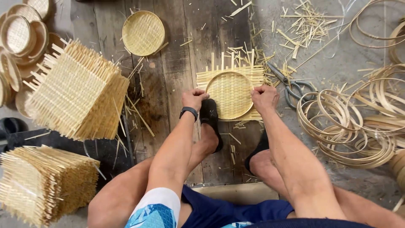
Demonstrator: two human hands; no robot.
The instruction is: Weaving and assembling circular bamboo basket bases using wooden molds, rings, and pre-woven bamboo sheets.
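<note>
A square woven bamboo mat (249,76) lies on the wooden floor with a round bamboo hoop (230,95) pressed into its middle. My left hand (194,98) grips the hoop's left rim; a black band sits on that wrist. At the hoop's right rim, my right hand (264,97) presses down with closed fingers. My feet in black slippers (209,120) rest just below the mat, the left one touching its lower edge.
Scissors (291,86) lie right of the mat. Loose bamboo hoops (358,122) pile up at the right. Two stacks of woven mats (76,90) stand at the left. A finished round tray (143,33) lies at the top, more trays (21,33) at the far left.
</note>
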